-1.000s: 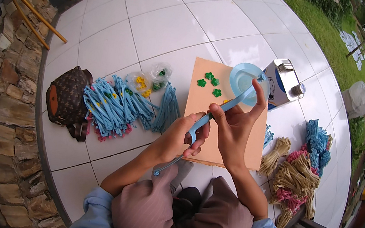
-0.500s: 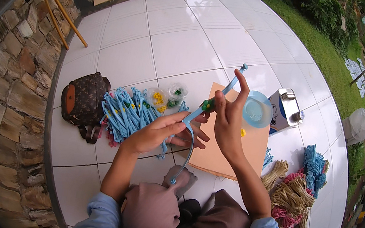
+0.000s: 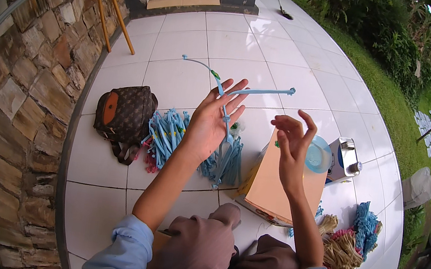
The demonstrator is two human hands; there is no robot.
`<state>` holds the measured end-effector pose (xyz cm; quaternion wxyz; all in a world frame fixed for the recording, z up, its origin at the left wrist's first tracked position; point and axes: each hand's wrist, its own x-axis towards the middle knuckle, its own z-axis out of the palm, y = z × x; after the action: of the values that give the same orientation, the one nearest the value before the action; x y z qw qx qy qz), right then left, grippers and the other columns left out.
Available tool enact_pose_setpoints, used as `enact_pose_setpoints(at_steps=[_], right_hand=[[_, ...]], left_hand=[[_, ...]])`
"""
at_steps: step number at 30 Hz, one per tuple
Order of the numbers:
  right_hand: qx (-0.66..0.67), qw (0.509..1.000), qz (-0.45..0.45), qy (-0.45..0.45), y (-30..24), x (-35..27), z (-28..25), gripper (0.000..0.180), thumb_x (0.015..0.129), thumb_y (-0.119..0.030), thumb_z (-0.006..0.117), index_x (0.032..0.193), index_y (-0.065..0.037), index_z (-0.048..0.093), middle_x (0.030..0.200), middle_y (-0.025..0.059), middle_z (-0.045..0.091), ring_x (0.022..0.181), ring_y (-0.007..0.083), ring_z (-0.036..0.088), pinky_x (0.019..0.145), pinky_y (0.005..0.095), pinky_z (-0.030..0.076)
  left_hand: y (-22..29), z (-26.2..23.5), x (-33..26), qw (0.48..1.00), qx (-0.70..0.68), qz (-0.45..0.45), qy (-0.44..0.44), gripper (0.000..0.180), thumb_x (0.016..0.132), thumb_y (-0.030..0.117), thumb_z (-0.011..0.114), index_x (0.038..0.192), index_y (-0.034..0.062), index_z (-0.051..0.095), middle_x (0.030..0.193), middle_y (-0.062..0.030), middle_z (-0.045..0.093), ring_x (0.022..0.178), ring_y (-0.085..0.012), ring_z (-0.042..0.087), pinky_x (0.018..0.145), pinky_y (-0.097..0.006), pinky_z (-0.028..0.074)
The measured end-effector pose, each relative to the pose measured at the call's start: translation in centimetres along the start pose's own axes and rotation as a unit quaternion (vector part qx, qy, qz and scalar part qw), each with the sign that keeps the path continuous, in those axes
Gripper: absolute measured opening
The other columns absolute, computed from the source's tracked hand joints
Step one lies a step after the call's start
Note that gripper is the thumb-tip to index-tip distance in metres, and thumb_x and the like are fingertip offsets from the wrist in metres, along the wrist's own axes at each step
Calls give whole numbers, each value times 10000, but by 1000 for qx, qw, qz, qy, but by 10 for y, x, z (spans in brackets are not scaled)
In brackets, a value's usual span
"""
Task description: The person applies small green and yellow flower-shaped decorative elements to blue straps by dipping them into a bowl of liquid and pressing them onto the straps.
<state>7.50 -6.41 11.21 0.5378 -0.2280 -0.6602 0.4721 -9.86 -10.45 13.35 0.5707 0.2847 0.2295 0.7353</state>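
Note:
My left hand (image 3: 207, 125) is raised with its palm up and fingers spread. A light-blue strap (image 3: 264, 91) with knotted ends and a green piece (image 3: 215, 73) lies across these fingers; whether they pinch it I cannot tell. My right hand (image 3: 294, 147) is up over the cardboard box, fingers bent and apart, with nothing visible in it. A small green piece (image 3: 277, 144) shows beside its fingertips. Below the left hand is a pile of light-blue straps (image 3: 167, 132), some with yellow and green pieces, partly hidden by my forearm.
Right of the box (image 3: 272, 196) are a blue round dish (image 3: 319, 154) and a white-and-blue tin (image 3: 344, 159). Tan, pink and blue strap bundles (image 3: 345, 241) lie at the lower right. A brown patterned backpack (image 3: 125, 111) sits left, near the stone wall (image 3: 20, 125).
My left hand has gone from gripping the strap to palm-up with spread fingers, the strap ends fanned out. My right hand has come off the strap. The view has shifted.

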Motion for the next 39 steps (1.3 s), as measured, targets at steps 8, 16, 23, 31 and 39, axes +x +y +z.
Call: enact_pose_setpoints(at_steps=[8,16,23,31,39], right_hand=[[160,967,142,-138,29,-30,36,500,892,19,439,1277,-96,143,1021,178,546,956,232,557,913,378,397],[169,969,172,-56,4,-17,14,443,895,33,403,1249,-69,156,888,180,562,697,217,597,686,326,496],[147,959,218,-106,-12,-22,4,508,891,18,432,1286,-90,132,897,176,568,688,190,589,685,288,487],[-16,950,210,-231,-40,-14,-22,541,937,-170,464,1361,-108,134,951,180,616,790,178,622,722,299,480],[129,978,158,-35,-38,-29,-82,431,958,-300,364,1313,-67,289,1108,240,560,859,250,611,690,339,519]], left_hand=[[-31,-4,10,992,4,42,123,380,941,135,391,1300,41,310,1371,-108,362,1304,-237,294,1066,-357,223],[-39,-33,-34,860,499,-41,100,378,818,87,592,1144,34,409,1305,-154,381,1247,-259,344,988,-376,292],[-34,-8,-34,547,710,353,-268,659,593,33,716,1149,201,406,1292,-35,393,1170,-285,379,1011,-474,316],[-20,-9,-24,519,792,221,-232,529,639,176,736,1102,183,480,977,-39,425,939,-240,423,785,-374,320],[-37,-14,-19,533,799,262,-95,247,732,272,683,833,62,601,690,-27,478,737,-178,496,733,-339,308]])
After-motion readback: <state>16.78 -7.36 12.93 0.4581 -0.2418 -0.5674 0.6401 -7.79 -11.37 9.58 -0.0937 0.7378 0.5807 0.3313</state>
